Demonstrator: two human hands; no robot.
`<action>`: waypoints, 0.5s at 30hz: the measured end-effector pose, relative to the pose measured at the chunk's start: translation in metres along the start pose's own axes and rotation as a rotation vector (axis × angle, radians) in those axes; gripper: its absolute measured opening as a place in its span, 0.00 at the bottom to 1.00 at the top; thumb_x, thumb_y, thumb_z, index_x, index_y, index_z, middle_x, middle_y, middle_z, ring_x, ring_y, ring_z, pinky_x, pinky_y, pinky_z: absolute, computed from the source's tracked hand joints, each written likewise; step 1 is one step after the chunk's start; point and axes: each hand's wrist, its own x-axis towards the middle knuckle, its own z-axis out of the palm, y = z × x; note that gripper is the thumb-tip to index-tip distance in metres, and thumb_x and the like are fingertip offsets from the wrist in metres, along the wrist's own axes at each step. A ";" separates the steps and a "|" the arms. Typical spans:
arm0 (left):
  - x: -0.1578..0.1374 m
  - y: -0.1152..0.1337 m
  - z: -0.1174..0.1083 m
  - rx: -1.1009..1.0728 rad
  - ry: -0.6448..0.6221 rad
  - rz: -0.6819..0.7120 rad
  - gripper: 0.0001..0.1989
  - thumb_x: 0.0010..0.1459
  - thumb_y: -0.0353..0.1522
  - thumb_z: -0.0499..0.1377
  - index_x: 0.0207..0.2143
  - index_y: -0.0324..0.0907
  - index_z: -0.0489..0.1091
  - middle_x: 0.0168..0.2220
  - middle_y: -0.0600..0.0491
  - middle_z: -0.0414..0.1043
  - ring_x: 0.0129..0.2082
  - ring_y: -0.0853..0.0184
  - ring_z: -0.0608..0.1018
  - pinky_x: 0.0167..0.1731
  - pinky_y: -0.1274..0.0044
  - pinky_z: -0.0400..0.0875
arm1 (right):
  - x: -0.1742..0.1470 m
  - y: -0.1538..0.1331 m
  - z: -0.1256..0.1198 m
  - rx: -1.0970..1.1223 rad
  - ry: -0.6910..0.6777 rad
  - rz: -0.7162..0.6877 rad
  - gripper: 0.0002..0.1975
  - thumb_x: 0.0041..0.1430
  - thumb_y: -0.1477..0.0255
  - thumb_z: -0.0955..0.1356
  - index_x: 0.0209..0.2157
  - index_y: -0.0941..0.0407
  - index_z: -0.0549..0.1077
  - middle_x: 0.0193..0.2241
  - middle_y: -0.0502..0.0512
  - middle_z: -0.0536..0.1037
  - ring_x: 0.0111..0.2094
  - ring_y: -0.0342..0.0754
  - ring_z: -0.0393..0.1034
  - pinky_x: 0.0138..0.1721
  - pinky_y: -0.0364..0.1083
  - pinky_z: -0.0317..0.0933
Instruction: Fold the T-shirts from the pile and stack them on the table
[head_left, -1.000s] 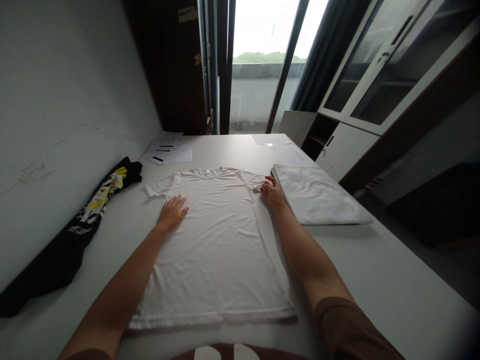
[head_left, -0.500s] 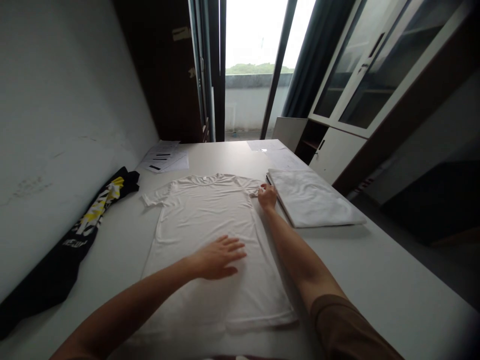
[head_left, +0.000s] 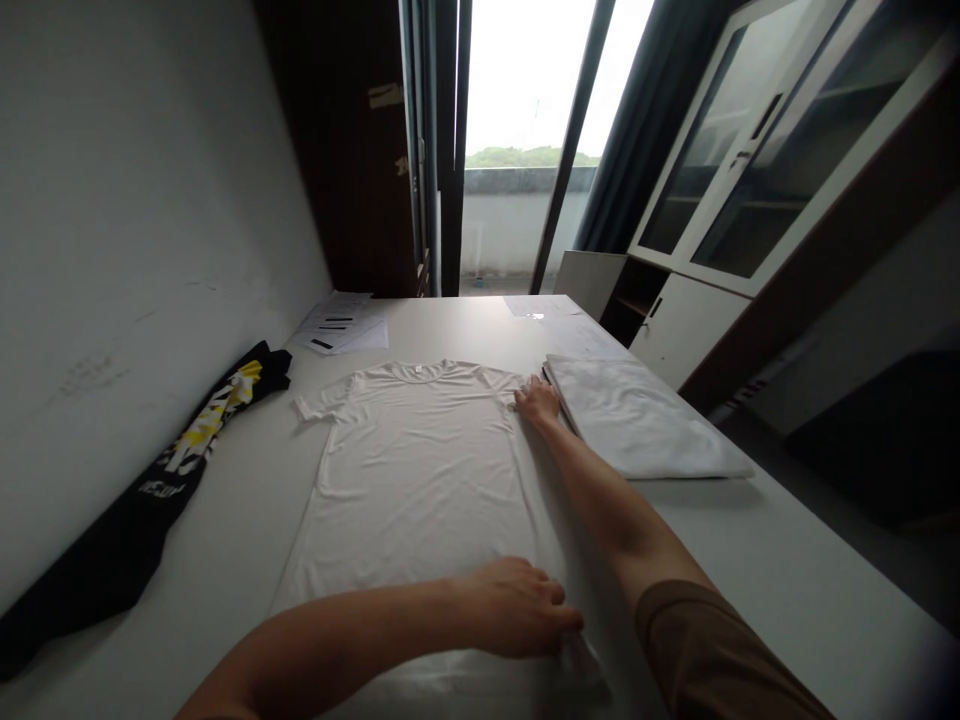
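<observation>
A white T-shirt (head_left: 420, 470) lies spread on the white table, its collar at the far side and its hem towards me. My left hand (head_left: 521, 608) reaches across the lower part of the shirt; its fingers are closed on the cloth near the right hem corner, where a bit of fabric bunches. At the shirt's right sleeve, my right hand (head_left: 538, 400) is closed on the sleeve end. Just right of that hand lies a folded white cloth stack (head_left: 637, 415) with a dark edge under it.
Along the left wall lies a black garment (head_left: 150, 510) with a yellow and white print. Papers (head_left: 341, 325) rest at the far left corner, and more sheets (head_left: 577, 330) at the far right. Beyond the table stand a white cabinet (head_left: 694, 320) and a glass door (head_left: 517, 90).
My left hand has moved from lying open on the shirt's middle to the lower right hem, closing on the cloth there. My right hand stays at the sleeve. The view has tilted slightly.
</observation>
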 end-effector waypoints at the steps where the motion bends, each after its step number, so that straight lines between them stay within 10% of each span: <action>1: 0.000 0.000 0.001 -0.014 -0.003 0.002 0.08 0.67 0.38 0.59 0.44 0.45 0.70 0.34 0.55 0.75 0.33 0.64 0.79 0.27 0.75 0.65 | 0.003 -0.001 0.000 -0.001 -0.037 0.018 0.27 0.65 0.59 0.69 0.58 0.61 0.69 0.51 0.73 0.76 0.54 0.60 0.70 0.53 0.51 0.60; 10: -0.019 -0.006 -0.022 -0.092 0.075 0.006 0.11 0.61 0.37 0.62 0.44 0.45 0.69 0.56 0.49 0.70 0.44 0.62 0.78 0.38 0.72 0.71 | 0.029 0.003 -0.011 0.492 -0.086 0.139 0.09 0.61 0.70 0.69 0.43 0.54 0.73 0.41 0.59 0.78 0.45 0.53 0.72 0.45 0.46 0.64; 15: -0.037 -0.008 -0.035 -0.332 -0.012 -0.082 0.11 0.59 0.35 0.63 0.44 0.46 0.67 0.43 0.56 0.75 0.38 0.66 0.79 0.37 0.77 0.70 | 0.036 -0.004 -0.013 0.794 -0.167 0.265 0.15 0.59 0.67 0.71 0.47 0.53 0.69 0.38 0.53 0.76 0.36 0.48 0.71 0.35 0.44 0.67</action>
